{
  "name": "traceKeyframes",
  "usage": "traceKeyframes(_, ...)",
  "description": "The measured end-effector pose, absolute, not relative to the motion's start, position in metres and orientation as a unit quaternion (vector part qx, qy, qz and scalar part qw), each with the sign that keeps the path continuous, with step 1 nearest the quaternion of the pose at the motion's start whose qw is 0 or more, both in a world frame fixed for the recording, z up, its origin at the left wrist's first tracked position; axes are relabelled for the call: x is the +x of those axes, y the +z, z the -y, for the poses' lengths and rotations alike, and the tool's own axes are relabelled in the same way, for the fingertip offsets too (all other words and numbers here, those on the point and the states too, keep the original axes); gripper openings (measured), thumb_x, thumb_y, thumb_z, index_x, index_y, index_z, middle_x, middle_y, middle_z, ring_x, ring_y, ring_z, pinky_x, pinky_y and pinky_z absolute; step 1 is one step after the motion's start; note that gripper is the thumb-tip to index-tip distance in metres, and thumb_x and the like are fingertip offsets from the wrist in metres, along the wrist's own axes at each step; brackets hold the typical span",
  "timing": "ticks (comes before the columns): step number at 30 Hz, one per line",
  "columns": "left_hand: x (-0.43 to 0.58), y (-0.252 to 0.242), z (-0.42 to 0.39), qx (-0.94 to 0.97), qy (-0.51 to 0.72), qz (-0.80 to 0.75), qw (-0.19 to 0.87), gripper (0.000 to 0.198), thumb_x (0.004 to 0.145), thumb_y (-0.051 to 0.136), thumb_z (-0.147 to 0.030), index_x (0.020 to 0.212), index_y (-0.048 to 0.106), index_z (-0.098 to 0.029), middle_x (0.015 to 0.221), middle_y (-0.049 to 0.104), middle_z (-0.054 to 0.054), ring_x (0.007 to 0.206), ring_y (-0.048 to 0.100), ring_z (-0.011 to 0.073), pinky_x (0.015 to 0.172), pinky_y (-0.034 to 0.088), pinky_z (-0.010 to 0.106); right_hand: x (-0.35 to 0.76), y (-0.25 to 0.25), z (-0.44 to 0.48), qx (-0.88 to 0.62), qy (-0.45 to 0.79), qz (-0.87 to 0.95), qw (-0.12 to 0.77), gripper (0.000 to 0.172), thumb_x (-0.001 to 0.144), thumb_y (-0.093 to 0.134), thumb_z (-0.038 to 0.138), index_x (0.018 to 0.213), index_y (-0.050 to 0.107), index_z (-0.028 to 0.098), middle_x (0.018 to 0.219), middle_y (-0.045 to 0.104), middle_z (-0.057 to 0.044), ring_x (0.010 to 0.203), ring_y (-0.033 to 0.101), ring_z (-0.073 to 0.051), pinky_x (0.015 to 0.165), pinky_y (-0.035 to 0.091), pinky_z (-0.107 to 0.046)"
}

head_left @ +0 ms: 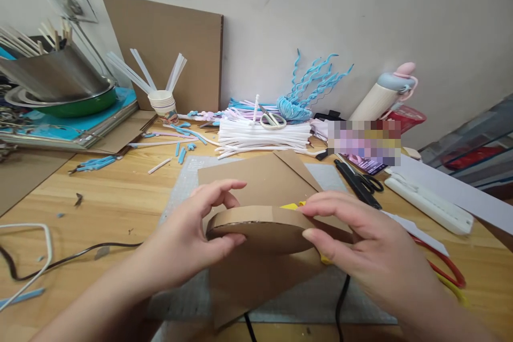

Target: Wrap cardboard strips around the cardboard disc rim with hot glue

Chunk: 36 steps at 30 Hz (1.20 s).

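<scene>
Between my two hands a cardboard disc (264, 236) with a curved cardboard rim strip is held tilted above the work surface. My left hand (200, 230) grips its left side, thumb on the flat face and fingers over the rim. At the right end, my right hand (356, 240) pinches the edge between thumb and fingers. Under the disc lies a cardboard sheet (240, 288) on a grey cutting mat (180, 299). Something yellow (294, 206) shows behind the disc, mostly hidden. Red-handled scissors (451, 267) lie partly behind my right forearm.
Behind the mat are white pipe cleaners (260, 136), small scissors (273, 118) and a blue fuzzy coil shape (294, 109). A paper cup (162, 104) holds clear sticks. Black scissors (368, 181) and a white power strip (428, 200) lie right. A black cord (108, 246) crosses the left side.
</scene>
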<state>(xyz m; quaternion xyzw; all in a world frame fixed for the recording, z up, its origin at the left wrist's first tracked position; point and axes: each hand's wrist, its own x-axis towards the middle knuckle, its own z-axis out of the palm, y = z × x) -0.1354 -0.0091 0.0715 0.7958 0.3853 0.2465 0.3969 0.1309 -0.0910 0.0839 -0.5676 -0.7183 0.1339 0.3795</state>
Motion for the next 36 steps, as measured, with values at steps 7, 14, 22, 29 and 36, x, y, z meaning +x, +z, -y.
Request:
traceKeyframes(7,-0.141,0.069,0.002,0.807,0.249,-0.389,0.367,0.059,0.085,0.069,-0.039,0.141,0.05,-0.033,0.103,0.065,0.002,0.099,0.065,0.0209,0.094,0.057,0.038,0.137,0.074,0.093,-0.594,0.18,0.683,0.385,0.012,0.094,0.067,0.032,0.105,0.072,0.032,0.107,0.075,-0.002,0.097,0.07,-0.021,0.079,0.058,-0.035)
traceKeyframes(14,-0.142,0.066,0.0,0.805,0.232,-0.379,0.394,0.06,0.089,0.068,-0.04,0.144,0.045,-0.036,0.103,0.065,0.002,0.097,0.067,0.0199,0.079,0.058,0.028,0.139,0.099,0.091,-0.545,0.105,0.777,0.297,0.018,0.1,0.051,0.02,0.113,0.062,0.026,0.105,0.069,-0.002,0.097,0.063,-0.021,0.087,0.049,-0.04)
traceKeyframes(22,-0.144,0.065,-0.002,0.832,0.242,-0.372,0.334,0.059,0.089,0.067,-0.042,0.143,0.045,-0.039,0.102,0.065,0.001,0.098,0.066,0.0201,0.088,0.056,0.032,0.134,0.1,0.089,-0.538,0.197,0.762,0.302,0.024,0.101,0.052,0.023,0.124,0.059,0.026,0.105,0.068,-0.004,0.092,0.066,-0.019,0.078,0.053,-0.033)
traceKeyframes(29,-0.143,0.066,-0.002,0.84,0.234,-0.369,0.322,0.055,0.089,0.066,-0.04,0.141,0.047,-0.038,0.097,0.064,0.0,0.091,0.067,0.0183,0.087,0.056,0.031,0.13,0.091,0.085,-0.555,0.255,0.699,0.373,0.017,0.097,0.063,0.023,0.11,0.073,0.028,0.099,0.069,-0.003,0.09,0.068,-0.018,0.073,0.055,-0.03)
traceKeyframes(36,-0.144,0.068,0.001,0.851,0.235,-0.363,0.297,0.055,0.088,0.067,-0.039,0.141,0.049,-0.039,0.096,0.064,-0.001,0.091,0.066,0.0181,0.093,0.056,0.035,0.128,0.095,0.086,-0.573,0.296,0.652,0.398,0.014,0.088,0.069,0.02,0.095,0.078,0.028,0.104,0.072,-0.002,0.094,0.07,-0.019,0.071,0.059,-0.027)
